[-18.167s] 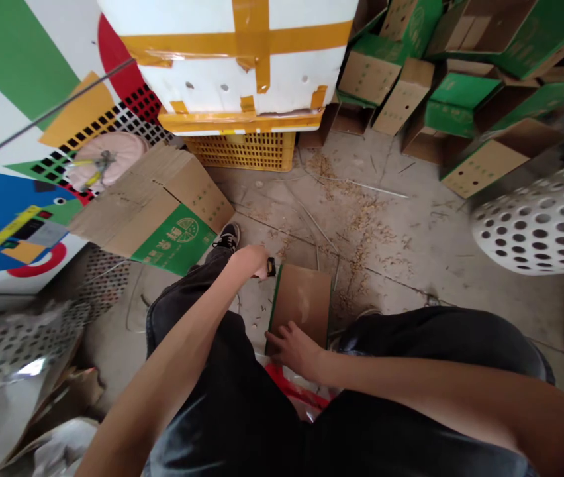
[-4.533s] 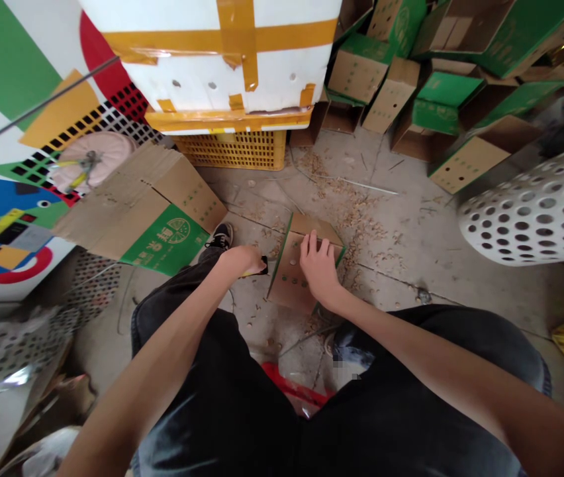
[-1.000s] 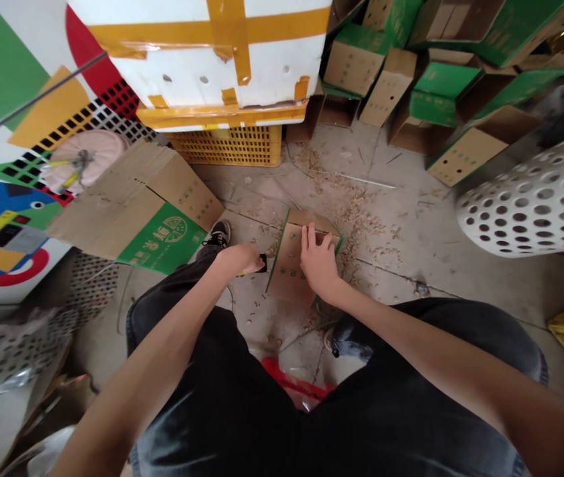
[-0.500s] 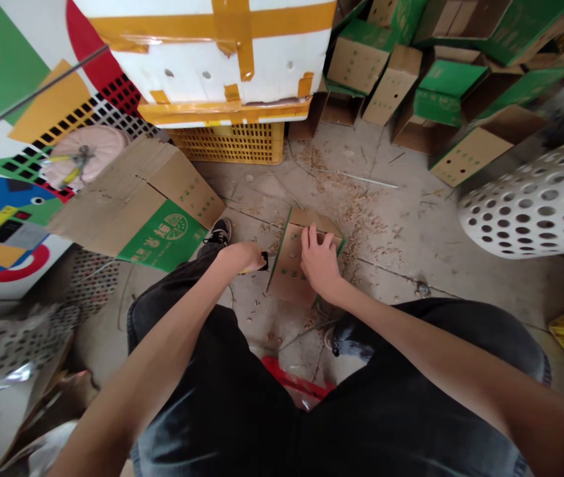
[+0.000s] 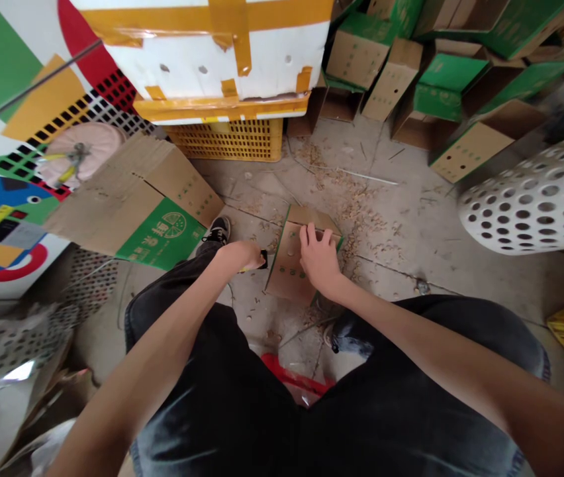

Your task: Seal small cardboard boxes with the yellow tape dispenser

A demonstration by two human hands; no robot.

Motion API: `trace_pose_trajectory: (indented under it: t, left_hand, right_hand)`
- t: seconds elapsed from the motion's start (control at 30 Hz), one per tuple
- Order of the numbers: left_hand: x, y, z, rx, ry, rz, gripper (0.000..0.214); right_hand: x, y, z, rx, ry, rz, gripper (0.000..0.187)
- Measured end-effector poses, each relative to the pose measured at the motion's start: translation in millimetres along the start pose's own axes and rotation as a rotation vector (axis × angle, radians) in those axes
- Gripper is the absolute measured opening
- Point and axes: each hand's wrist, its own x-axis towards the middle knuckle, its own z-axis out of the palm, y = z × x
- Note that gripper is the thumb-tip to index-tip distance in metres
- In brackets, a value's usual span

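A small brown cardboard box [image 5: 286, 265] with green edges and punched holes lies on the concrete floor between my feet. My right hand [image 5: 318, 260] rests flat on its top face, fingers stretched toward the far edge. My left hand [image 5: 240, 256] is closed around a small tool [image 5: 261, 260] with a black end and a yellow part, held just left of the box's green side. My dark trousers fill the lower part of the view.
A stack of flat cardboard [image 5: 133, 199] with green print lies to the left. A taped white foam box [image 5: 202, 53] sits on a yellow crate [image 5: 232, 139]. Folded green boxes [image 5: 435, 73] pile up at the back right. A white perforated roll [image 5: 535, 199] is at right.
Since 18 s ago the box has shifted farther from me and my right hand moved onto its top. In the last second my hands have barely moved.
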Motion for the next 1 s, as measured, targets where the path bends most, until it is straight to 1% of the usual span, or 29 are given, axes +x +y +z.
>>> trace_pose_trajectory:
  t: [0.17, 0.3, 0.53, 0.73, 1.0]
  left_hand:
    - [-7, 2, -1.4, 0.004, 0.018, -0.022, 0.056]
    - [-13, 3, -3.3, -0.017, 0.003, -0.037, 0.055]
    - [-11, 3, -2.9, -0.018, 0.003, -0.013, 0.056]
    - [-16, 5, -5.7, -0.019, -0.008, -0.034, 0.057]
    - [-17, 4, -5.4, -0.017, -0.003, -0.016, 0.058]
  right_hand:
    - [-1, -1, 0, -0.018, 0.009, -0.006, 0.063]
    - [-2, -1, 1, -0.019, 0.019, -0.007, 0.064]
    - [-1, -3, 3, -0.025, -0.022, 0.016, 0.069]
    - [-3, -2, 5, 0.040, -0.011, 0.035, 0.075]
    - [-3, -1, 1, 0.028, -0.013, 0.026, 0.073]
